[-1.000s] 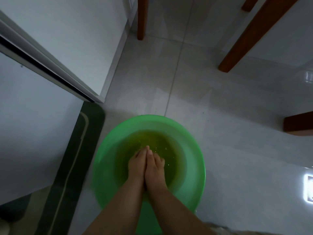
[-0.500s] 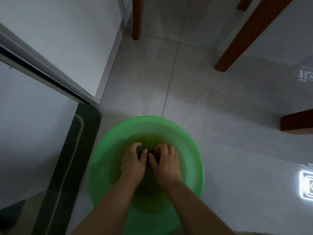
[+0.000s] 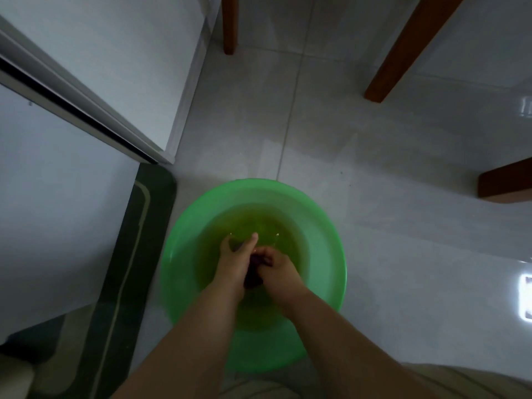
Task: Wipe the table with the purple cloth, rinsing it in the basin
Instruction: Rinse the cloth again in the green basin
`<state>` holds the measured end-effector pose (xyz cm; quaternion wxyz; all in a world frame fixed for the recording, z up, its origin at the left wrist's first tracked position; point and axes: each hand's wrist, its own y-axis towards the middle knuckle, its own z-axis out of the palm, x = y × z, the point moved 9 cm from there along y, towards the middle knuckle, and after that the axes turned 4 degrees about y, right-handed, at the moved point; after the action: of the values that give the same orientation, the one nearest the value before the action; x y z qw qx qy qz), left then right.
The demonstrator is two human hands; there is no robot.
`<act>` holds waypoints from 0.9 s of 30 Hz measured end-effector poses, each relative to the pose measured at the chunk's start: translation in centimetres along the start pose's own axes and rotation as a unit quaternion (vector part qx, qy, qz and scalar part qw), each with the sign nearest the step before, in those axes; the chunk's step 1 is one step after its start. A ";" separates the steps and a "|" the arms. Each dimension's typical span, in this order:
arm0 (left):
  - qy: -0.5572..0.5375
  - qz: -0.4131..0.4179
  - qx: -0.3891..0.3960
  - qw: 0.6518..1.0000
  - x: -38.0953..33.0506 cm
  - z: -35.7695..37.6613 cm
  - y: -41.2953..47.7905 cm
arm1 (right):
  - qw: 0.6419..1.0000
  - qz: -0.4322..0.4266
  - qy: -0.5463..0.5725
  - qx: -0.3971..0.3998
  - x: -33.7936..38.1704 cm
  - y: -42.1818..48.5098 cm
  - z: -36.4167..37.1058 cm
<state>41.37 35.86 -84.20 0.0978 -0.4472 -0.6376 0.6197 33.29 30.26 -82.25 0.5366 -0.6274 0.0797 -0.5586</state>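
A round green basin (image 3: 325,246) sits on the pale tiled floor, holding yellowish water. Both my hands are down in it. My left hand (image 3: 234,262) and my right hand (image 3: 277,273) squeeze a dark purple cloth (image 3: 253,276) between them; only a small bunched strip of the cloth shows between the palms, the rest is hidden by my fingers and the water.
A dark glass table edge (image 3: 126,254) runs along the left of the basin. A white cabinet (image 3: 100,67) with a sliding track fills the upper left. Brown wooden legs (image 3: 403,53) stand at the back, and another wooden piece (image 3: 503,182) juts in from the right.
My hands went from flat and pressed together to gripping the cloth, then shifted: the left slid forward, the right pulled back, rubbing the cloth in the water.
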 end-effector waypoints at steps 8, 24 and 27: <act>-0.094 0.087 -0.002 0.992 -2.4 0.6 0.3 | 0.997 -0.008 0.067 -0.036 1.6 0.2 -2.6; 0.144 0.094 -0.036 0.985 -0.6 -0.4 1.1 | 0.936 -0.046 -0.322 -0.134 -1.9 2.2 -3.9; 0.041 0.050 0.018 0.998 -0.2 0.4 1.4 | 0.999 -0.027 -0.026 -0.031 -1.4 1.4 -0.7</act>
<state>41.88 35.20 -85.45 0.1004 -0.5017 -0.5984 0.6165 32.91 30.20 -84.32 0.5038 -0.6599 0.0657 -0.5536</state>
